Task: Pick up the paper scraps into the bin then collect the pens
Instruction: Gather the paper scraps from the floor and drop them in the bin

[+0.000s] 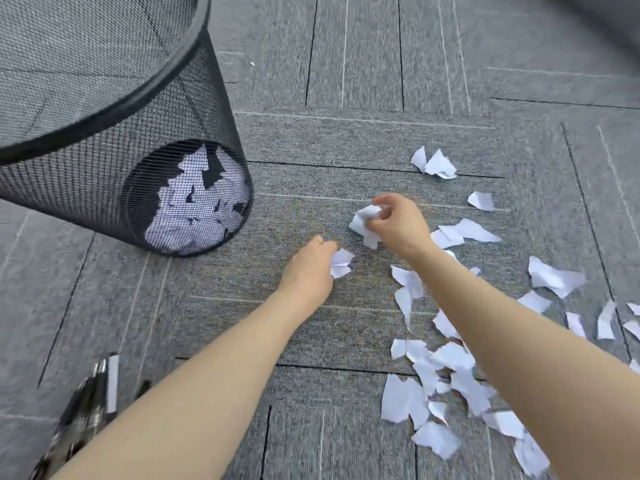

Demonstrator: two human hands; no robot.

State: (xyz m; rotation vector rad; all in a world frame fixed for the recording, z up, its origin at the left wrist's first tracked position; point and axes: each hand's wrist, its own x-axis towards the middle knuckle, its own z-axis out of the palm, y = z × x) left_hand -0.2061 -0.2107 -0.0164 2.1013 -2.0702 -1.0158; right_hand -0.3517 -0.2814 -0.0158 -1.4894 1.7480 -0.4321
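A black mesh bin (114, 109) stands at the upper left on the grey carpet, with white paper scraps (201, 206) showing through its mesh at the bottom. My left hand (308, 268) pinches a small white scrap (341, 263) at carpet level in the middle. My right hand (398, 220) grips a crumpled bunch of scraps (365, 221) just beyond it. Several loose white scraps (446, 372) lie scattered to the right and lower right. Dark pens with silver parts (86, 407) lie blurred at the lower left, partly behind my left forearm.
Grey carpet tiles (363, 81) with dark seams cover the floor. More scraps (436, 164) lie beyond my right hand, others (557, 278) toward the right edge. A blurred dark shape (602, 15) crosses the top right corner.
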